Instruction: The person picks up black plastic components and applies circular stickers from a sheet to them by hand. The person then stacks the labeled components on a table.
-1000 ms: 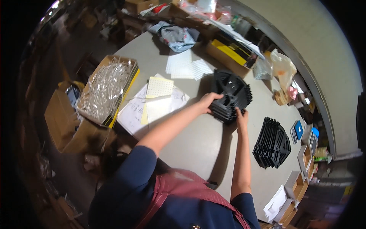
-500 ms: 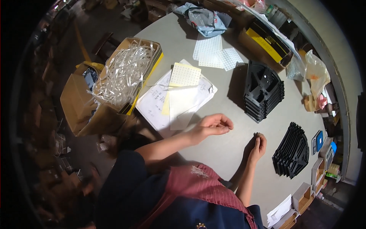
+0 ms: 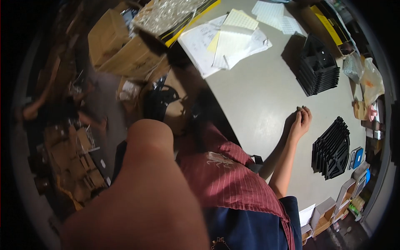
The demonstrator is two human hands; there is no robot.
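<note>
My right hand [image 3: 303, 119] rests above the table with its fingers curled together; whether they hold anything small is hidden. It is nearest to two stacks of black plastic, fan-shaped parts: the upright stack [image 3: 320, 68] lies farther off, and the leaning stack [image 3: 332, 150] is to the right. Neither is touched by it. My left arm [image 3: 150, 141] is bent up close to the camera and looks large and blurred, with the elbow pointing forward. The left hand itself is out of the picture.
Papers and sticker sheets [image 3: 237, 35] lie on the grey table [image 3: 250, 100]. A box of clear plastic strips [image 3: 166, 16] and an open carton [image 3: 108, 37] stand at the far left. Small open boxes [image 3: 324, 216] line the right edge. Another person [image 3: 54, 104] is at the far left.
My left hand has left the table and gone out of view as the arm came up toward the camera. The view has shifted, so the table's things appear higher and farther right.
</note>
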